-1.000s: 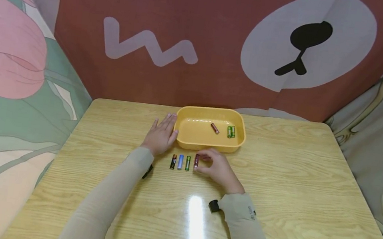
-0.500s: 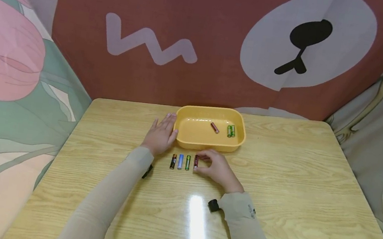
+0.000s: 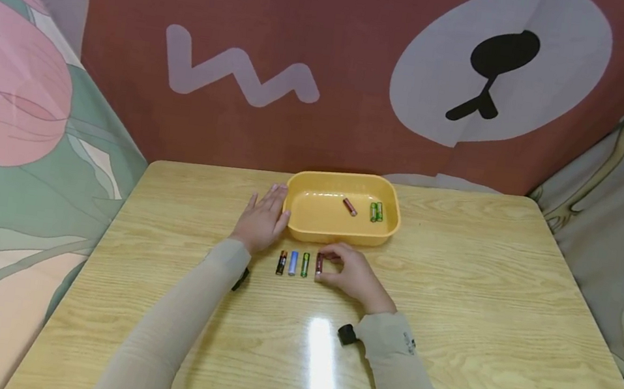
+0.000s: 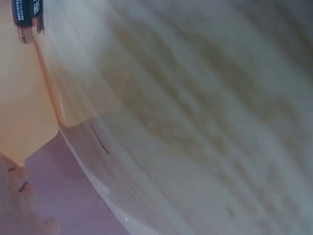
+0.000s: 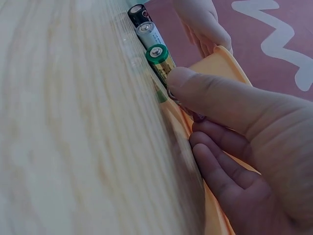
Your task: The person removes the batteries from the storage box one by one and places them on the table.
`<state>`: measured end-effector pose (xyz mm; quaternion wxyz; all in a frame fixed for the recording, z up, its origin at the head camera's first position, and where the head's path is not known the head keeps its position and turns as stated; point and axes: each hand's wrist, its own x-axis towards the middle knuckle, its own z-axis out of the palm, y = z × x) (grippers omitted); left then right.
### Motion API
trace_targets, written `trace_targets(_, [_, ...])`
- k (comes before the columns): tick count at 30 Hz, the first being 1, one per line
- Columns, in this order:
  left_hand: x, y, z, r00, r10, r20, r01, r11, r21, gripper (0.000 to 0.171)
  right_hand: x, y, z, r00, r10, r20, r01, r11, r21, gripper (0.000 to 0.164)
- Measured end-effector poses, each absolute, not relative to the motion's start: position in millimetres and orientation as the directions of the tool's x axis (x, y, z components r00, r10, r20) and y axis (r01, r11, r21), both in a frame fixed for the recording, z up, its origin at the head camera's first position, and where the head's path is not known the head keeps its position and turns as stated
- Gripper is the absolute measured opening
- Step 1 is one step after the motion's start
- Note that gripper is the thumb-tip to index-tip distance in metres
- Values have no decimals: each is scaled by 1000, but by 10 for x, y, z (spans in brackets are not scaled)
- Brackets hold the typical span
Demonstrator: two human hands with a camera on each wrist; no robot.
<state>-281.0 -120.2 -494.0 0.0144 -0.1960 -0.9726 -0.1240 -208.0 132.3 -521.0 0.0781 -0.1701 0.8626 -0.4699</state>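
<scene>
While my left hand [image 3: 261, 221] lies straight-fingered, my right hand [image 3: 353, 275] pinches a presumably rigid, maroon cylindrical battery [image 3: 319, 265] endwise.

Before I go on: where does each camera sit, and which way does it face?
Head: on the head, facing forward and down at the table, tray and battery row; left hand, right hand and sleeves show.
Left wrist: on that wrist, facing table and black battery; left hand partly shows.
Right wrist: on that wrist, facing the battery row; right hand near, left hand beyond.
Shared: head and right wrist show both hands.
</scene>
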Motion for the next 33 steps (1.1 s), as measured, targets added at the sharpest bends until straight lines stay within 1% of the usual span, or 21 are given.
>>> trace_targets(12, [-2829, -1213, -4968, -922, 378, 81, 386, 890, 241, 65, -2087, 1302, -5230, -932, -362, 35, -227, 504, -833, 52])
trace_targets(23, [-2840, -1216, -4992, -921, 380, 81, 388, 889, 244, 65, -2071, 1274, -5222, -929, -367, 38, -252, 553, -794, 50])
trace_targets(33, [-2833, -1206, -4969, -924, 376, 70, 381, 891, 246, 65, -2067, 1278, -5209, -930, -366, 34, -249, 558, -791, 51])
